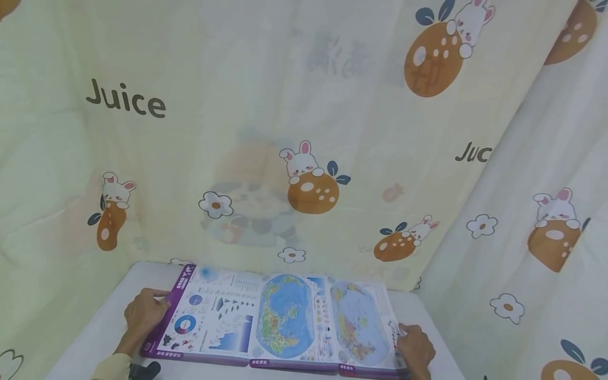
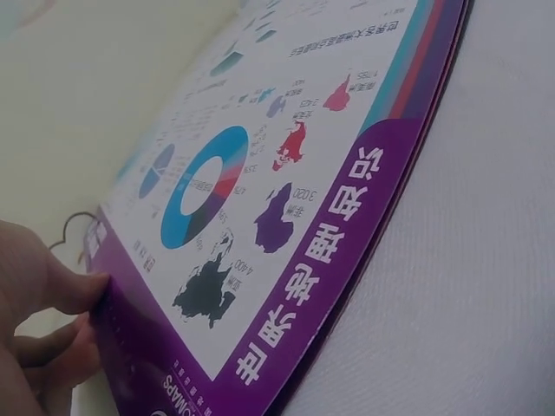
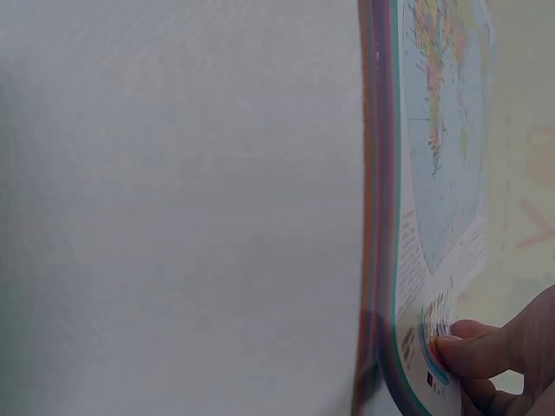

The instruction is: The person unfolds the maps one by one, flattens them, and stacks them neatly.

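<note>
A fold-out geography chart with a purple border lies spread across the white table, showing world maps, small diagrams and a blue ring chart. My left hand pinches its left edge; in the left wrist view the thumb lies on the purple border, with fingers behind the edge. At the opposite end, my right hand pinches the right edge. The right wrist view has that thumb on the chart's face near a rounded corner, the other fingers partly hidden behind it.
The white tabletop extends around the chart. Behind it hangs a pale yellow curtain printed with rabbits, oranges and flowers, and more of this cloth encloses both sides. A dark strap piece sits at the left wrist.
</note>
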A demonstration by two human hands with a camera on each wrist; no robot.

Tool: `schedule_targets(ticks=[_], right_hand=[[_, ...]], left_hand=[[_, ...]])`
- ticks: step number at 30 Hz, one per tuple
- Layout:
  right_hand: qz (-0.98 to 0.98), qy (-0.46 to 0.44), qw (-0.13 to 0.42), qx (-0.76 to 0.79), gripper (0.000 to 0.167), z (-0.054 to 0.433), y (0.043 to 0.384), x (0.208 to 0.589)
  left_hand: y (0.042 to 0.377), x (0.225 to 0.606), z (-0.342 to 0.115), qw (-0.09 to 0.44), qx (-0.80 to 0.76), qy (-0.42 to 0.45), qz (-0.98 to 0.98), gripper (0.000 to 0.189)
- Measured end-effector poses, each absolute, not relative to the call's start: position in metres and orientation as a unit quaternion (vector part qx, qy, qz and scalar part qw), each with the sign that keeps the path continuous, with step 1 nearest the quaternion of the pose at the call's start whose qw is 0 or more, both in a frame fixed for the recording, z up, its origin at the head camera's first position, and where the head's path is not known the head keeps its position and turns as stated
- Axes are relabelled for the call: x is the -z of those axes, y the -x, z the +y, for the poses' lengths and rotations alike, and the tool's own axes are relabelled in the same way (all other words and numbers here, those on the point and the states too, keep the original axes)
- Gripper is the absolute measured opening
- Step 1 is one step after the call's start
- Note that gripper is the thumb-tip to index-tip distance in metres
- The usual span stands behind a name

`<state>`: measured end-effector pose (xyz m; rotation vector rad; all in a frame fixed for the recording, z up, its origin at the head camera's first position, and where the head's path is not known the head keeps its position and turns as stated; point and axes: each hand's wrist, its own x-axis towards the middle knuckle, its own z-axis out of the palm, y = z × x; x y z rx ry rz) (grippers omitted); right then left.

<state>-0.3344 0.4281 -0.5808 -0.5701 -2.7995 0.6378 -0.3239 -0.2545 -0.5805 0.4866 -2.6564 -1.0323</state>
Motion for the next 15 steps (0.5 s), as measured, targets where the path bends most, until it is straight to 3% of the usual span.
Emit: schedule_targets(ticks=[11, 15], right_hand=[[-0.945, 0.215, 0.091, -0.228, 0.051, 0.429, 0.3346, 0.5861], [-0.947, 0.219, 0.079, -0.22, 0.041, 0.4279, 0.3343, 0.586]], left_hand=[[0.3241, 0.5828, -0.2504, 0.16, 0.349, -0.184, -0.905, 0.029], [0.3217, 0.5834, -0.2467, 0.168, 0.352, -0.191, -0.901, 0.029]])
